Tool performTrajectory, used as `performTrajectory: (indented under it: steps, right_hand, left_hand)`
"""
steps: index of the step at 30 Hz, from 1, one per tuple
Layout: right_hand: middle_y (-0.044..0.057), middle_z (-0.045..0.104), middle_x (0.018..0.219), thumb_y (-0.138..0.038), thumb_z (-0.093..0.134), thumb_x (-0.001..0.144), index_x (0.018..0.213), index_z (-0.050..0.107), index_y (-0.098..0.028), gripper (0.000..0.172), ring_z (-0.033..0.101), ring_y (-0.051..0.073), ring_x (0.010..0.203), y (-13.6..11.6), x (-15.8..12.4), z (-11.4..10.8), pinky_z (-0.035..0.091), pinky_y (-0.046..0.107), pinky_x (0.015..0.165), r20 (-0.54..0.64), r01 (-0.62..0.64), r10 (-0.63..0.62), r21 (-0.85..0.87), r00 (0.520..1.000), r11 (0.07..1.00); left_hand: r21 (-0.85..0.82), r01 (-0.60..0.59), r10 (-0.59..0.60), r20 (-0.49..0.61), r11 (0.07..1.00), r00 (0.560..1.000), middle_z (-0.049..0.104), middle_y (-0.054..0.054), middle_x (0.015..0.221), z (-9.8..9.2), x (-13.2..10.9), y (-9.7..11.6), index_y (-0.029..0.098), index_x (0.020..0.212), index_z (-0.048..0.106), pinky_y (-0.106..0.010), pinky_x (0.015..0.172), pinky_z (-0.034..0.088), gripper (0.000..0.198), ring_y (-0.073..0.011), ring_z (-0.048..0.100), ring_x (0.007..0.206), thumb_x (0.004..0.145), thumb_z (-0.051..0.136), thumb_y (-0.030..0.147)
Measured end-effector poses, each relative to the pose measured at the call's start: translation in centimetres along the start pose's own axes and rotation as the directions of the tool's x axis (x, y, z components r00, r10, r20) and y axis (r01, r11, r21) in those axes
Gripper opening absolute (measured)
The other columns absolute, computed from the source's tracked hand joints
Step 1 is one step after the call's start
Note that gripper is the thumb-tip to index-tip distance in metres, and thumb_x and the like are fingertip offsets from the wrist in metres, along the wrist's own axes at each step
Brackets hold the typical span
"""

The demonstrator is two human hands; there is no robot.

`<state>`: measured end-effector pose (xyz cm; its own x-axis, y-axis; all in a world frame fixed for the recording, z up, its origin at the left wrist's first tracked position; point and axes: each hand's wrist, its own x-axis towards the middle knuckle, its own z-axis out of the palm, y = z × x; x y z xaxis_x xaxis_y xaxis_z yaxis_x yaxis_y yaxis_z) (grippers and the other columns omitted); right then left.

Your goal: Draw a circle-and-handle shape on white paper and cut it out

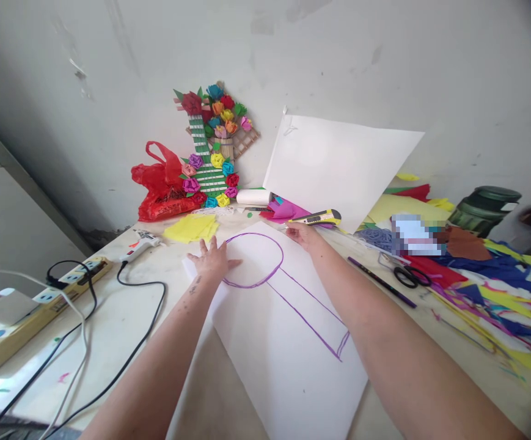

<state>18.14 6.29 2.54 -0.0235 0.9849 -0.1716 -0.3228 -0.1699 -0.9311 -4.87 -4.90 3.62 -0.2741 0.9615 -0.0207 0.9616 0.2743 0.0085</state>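
My left hand (212,260) lies with fingers spread on the white sheet (292,366), over the left side of a purple drawn circle. Two purple lines run from this circle toward the lower right and join at a closed end. At the sheet's far edge, my right hand (300,235) has its fingers closed around the front end of a yellow-and-black utility knife (322,217). The knife's handle points right, beyond the hand. Its blade tip is too small to make out clearly.
A glue gun (139,247) and power strip (40,308) lie left, with cables. Yellow sheets (192,228), a red bag (159,189) and paper flowers (214,174) stand behind. A white board (338,159) leans on the wall. Right are a purple pen (382,281), scissors (410,277) and coloured scraps.
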Motion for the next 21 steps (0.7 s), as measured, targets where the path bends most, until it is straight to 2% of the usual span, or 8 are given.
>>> performTrajectory:
  steps: [5, 10, 12, 16, 21]
  right_hand:
    - [0.0, 0.058, 0.051, -0.014, 0.065, 0.066, 0.059, 0.058, -0.015, 0.01, 0.053, 0.008, 0.052, -0.6, -1.0, 0.2, 0.045, 0.021, 0.059, -0.032, -0.015, 0.012, -0.104, 0.999, 0.994]
    - [0.0, 0.058, 0.049, -0.015, 0.065, 0.065, 0.06, 0.059, -0.016, 0.008, 0.054, 0.01, 0.05, -0.6, -1.5, -0.3, 0.044, 0.023, 0.057, 0.001, -0.005, 0.005, -0.14, 1.0, 0.99]
    - [0.0, 0.057, 0.048, -0.014, 0.064, 0.066, 0.06, 0.058, -0.016, 0.009, 0.053, 0.01, 0.049, -0.6, -1.7, -0.4, 0.044, 0.022, 0.055, 0.008, 0.0, 0.001, -0.146, 1.0, 0.989]
    - [0.0, 0.056, 0.046, -0.013, 0.062, 0.067, 0.059, 0.057, -0.015, 0.009, 0.05, 0.009, 0.045, -0.5, -2.1, -0.5, 0.043, 0.021, 0.049, 0.025, 0.015, -0.012, -0.122, 1.0, 0.992]
    - [0.001, 0.056, 0.045, -0.012, 0.057, 0.068, 0.059, 0.058, -0.014, 0.009, 0.048, 0.009, 0.042, -0.7, -2.3, -1.1, 0.04, 0.02, 0.043, 0.036, -0.036, 0.042, -0.142, 0.998, 0.989]
  left_hand:
    - [0.028, -0.057, 0.057, 0.007, 0.998, 0.998, 0.013, -0.006, 0.155, -0.4, 0.5, -0.1, 0.032, 0.136, 0.042, -0.063, 0.105, 0.015, 0.068, -0.0338, 0.003, 0.14, 0.076, 0.05, 0.062]
    - [-0.048, 0.078, -0.077, 0.028, 0.996, 0.997, 0.009, -0.002, 0.155, -0.4, 0.6, 0.1, 0.037, 0.137, 0.04, -0.07, 0.096, 0.024, 0.073, -0.0437, 0.001, 0.137, 0.071, 0.052, 0.066]
    - [-0.1, 0.11, -0.105, 0.052, 0.989, 0.993, 0.005, -0.001, 0.156, -0.2, 0.6, 0.2, 0.037, 0.137, 0.04, -0.07, 0.093, 0.03, 0.072, -0.0453, 0.002, 0.137, 0.071, 0.053, 0.065]
    - [-0.165, 0.072, -0.06, 0.075, 0.984, 0.995, 0.001, -0.001, 0.156, -0.2, 0.7, 0.1, 0.037, 0.136, 0.041, -0.07, 0.092, 0.032, 0.07, -0.045, 0.003, 0.137, 0.072, 0.056, 0.061]
    - [-0.197, -0.069, 0.08, 0.048, 0.978, 0.996, 0.0, -0.001, 0.156, -0.2, 1.1, -0.6, 0.036, 0.137, 0.041, -0.067, 0.093, 0.034, 0.071, -0.046, 0.005, 0.136, 0.072, 0.06, 0.057]
